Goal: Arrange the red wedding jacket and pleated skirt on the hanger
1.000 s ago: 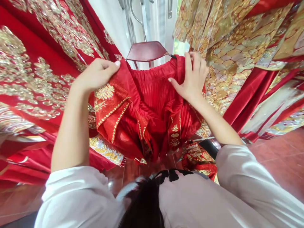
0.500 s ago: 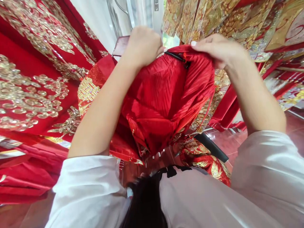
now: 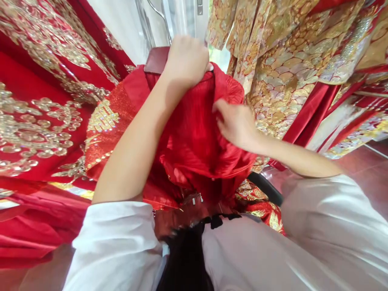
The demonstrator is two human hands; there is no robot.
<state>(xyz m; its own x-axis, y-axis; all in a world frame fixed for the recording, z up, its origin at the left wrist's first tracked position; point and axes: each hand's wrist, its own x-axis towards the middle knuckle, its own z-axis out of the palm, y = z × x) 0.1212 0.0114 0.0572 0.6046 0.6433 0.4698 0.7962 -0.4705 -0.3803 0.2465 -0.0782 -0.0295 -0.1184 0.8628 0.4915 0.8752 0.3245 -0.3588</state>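
A red garment [image 3: 197, 121] with a pleated lining hangs in front of me, its opening facing up. Gold sequin patterning [image 3: 103, 117] covers its left shoulder. My left hand [image 3: 188, 60] is a fist at the top of the neck opening, closed round what looks like a clothes hanger, mostly hidden by the fingers and cloth. A flat dark red piece [image 3: 156, 60] sticks out left of that fist. My right hand [image 3: 238, 123] is on the garment's right front edge, fingers bent and closed on the red cloth, slightly blurred.
Red gowns with clear beadwork [image 3: 39, 129] hang close on the left. Gold scale-patterned dresses [image 3: 279, 93] hang on the right. Below lie a red and gold brocade cloth [image 3: 266, 214] and a black bar [image 3: 266, 188], above a reddish tiled floor [image 3: 360, 165].
My right hand has come down and left from the garment's right shoulder to its front edge. The black hanger arm seen before is now covered by cloth. My left hand stays nearly in place.
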